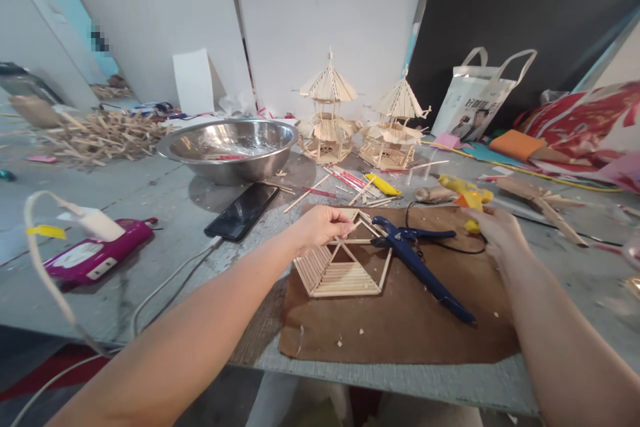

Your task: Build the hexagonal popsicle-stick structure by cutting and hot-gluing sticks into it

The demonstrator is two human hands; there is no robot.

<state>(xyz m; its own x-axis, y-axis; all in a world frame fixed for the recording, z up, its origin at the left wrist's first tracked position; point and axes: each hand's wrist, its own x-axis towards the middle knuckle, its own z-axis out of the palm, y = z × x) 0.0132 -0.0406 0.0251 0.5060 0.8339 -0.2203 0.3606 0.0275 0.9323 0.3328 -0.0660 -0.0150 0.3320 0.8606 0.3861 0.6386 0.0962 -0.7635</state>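
Note:
My left hand [327, 223] is over the upper left of a hexagonal stick frame [347, 280], its thumb and fingers pinched together; what is between them is too small to make out. Thin sticks fill the lower and left sections of the frame. On the right, my right hand [493, 230] is closed around the lower part of a yellow glue gun [466, 195]. Blue cutters [425, 270] lie on the brown mat [400, 340], their head touching the frame's right side.
Behind the mat stand two stick pavilions [327, 113] [395, 123], with loose sticks [353, 180] before them. A steel bowl [230, 150], a phone [243, 211] and a purple power strip [107, 253] with a white cable are at left. A white bag [470, 103] stands at back right.

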